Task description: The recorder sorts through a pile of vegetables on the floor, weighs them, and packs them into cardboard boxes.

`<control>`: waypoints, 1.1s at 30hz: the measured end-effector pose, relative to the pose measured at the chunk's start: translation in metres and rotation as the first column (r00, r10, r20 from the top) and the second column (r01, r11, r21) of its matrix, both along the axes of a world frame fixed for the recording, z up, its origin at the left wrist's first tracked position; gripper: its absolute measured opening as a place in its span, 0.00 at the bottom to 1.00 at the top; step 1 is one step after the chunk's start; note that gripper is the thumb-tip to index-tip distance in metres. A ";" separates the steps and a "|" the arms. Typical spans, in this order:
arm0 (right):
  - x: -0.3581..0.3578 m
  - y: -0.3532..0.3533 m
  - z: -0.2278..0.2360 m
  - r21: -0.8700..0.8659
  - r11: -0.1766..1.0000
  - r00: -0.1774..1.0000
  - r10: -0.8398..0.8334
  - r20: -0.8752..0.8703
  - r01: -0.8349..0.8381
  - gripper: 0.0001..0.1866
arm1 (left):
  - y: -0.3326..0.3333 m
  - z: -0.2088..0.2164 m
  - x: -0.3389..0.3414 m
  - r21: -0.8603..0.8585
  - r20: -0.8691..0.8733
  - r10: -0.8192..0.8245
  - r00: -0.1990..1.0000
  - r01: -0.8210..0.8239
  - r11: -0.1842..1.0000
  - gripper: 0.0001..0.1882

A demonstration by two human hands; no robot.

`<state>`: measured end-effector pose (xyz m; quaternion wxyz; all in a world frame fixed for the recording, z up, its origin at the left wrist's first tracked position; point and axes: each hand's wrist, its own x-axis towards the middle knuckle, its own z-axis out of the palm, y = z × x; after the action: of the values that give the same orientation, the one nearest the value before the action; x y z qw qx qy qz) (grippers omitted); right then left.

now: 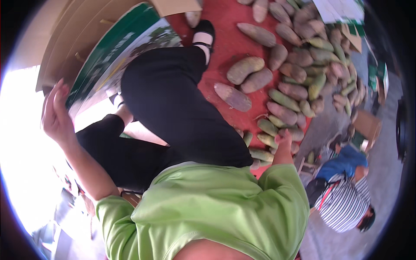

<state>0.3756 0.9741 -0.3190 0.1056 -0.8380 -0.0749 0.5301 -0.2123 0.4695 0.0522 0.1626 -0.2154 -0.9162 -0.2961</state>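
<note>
My left hand [58, 113] is raised at the left, beside a printed green-and-white cardboard box [113, 50]. Its fingers are loosely bent with gaps between them, and nothing shows in them. On the right, my right hand [284, 138] reaches over the near part of a heap of large oblong radishes [294, 91], green and dusky pink-brown. That hand is small and foreshortened, so whether its fingers grip a radish cannot be made out. Several radishes, among them a pinkish one [233, 97], lie apart from the heap on a red sheet [216, 56].
Brown cardboard [65, 39] stands at the upper left. My legs in black trousers [182, 99] lie between the box and the radishes. To the lower right, a person in a striped top [344, 201] bends down near a small cardboard box [367, 125]. A white-and-green carton [340, 11] sits at the top right.
</note>
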 end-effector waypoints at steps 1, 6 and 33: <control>0.000 0.002 -0.003 -0.021 1.000 1.000 -0.007 0.010 0.007 0.22 | 0.004 0.003 0.001 -0.048 -0.042 -0.027 0.999 0.025 0.999 0.10; -0.026 0.007 0.002 -0.016 0.998 0.998 0.060 -0.014 -0.061 0.19 | 0.014 0.013 0.007 -0.166 -0.108 -0.056 0.993 0.037 0.985 0.07; -0.132 -0.107 0.099 0.184 0.957 0.773 0.290 -0.564 -0.225 0.20 | -0.001 0.032 0.020 -0.125 -0.077 -0.267 0.961 0.257 0.958 0.10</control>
<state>0.2438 0.8673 -0.2197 0.0941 -0.6089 -0.1806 0.7667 -0.1921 0.4686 0.0838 0.1518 -0.3573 -0.8865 -0.2518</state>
